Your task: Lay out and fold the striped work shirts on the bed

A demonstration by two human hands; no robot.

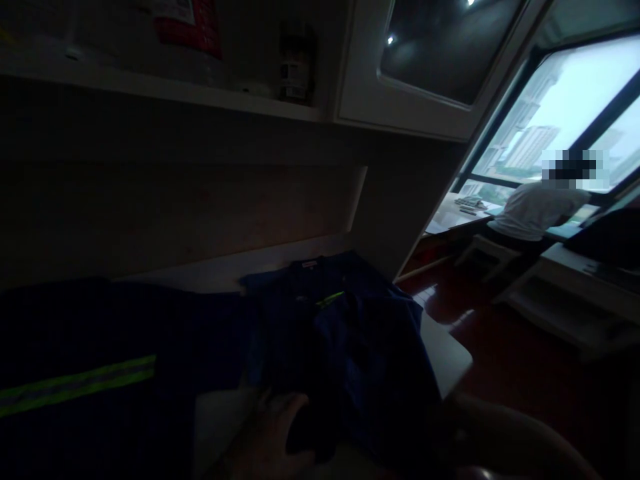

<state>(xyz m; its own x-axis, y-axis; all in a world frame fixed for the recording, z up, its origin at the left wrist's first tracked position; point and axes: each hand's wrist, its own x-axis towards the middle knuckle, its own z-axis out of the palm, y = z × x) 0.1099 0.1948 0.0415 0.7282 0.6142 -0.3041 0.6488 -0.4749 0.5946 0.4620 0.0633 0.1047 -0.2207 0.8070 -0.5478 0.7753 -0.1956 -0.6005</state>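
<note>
A dark blue work jacket (370, 333) lies spread on a white table (445, 350), its collar label toward the wall and a yellow-green strip on its chest. My left hand (270, 427) is at the jacket's near left edge, with dark cloth between thumb and fingers. At the lower right, my right forearm reaches in and my right hand (457, 427) is by the jacket's near right side; its fingers are lost in shadow. To the left lies another dark blue garment (215, 340) with a wide yellow-green reflective band.
Above the table runs a shelf (200, 93) holding a red packet (193, 30) and a jar (295, 70), beside a cabinet door (365, 73). On the right, a person (530, 210) in a white top sits by the window, near a white bench (575, 267).
</note>
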